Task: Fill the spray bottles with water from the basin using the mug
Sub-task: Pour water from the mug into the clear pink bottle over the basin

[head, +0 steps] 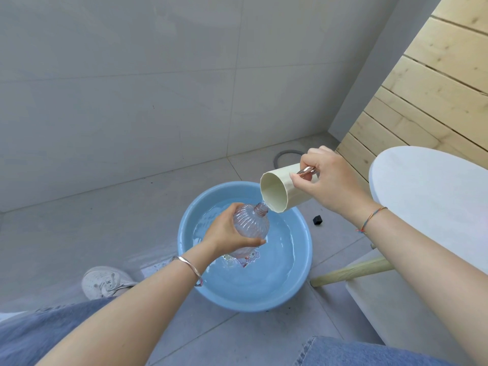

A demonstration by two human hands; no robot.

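Observation:
A light blue basin (301, 265) of water stands on the grey tiled floor. Over it my left hand (227, 235) grips a clear, ribbed pink spray bottle (252, 223) without its spray head, its open neck tilted up to the right. My right hand (328, 178) holds a cream mug (280, 191) by its rose-gold handle. The mug is tipped toward the left, its lip just above the bottle's neck, and a thin stream of water runs from it.
A small black cap (318, 220) lies on the floor right of the basin. A white round table (433, 191) with wooden legs stands at the right, before a wooden plank wall. A grey hose (286, 155) curls behind the basin. My white shoe (105, 282) is at the left.

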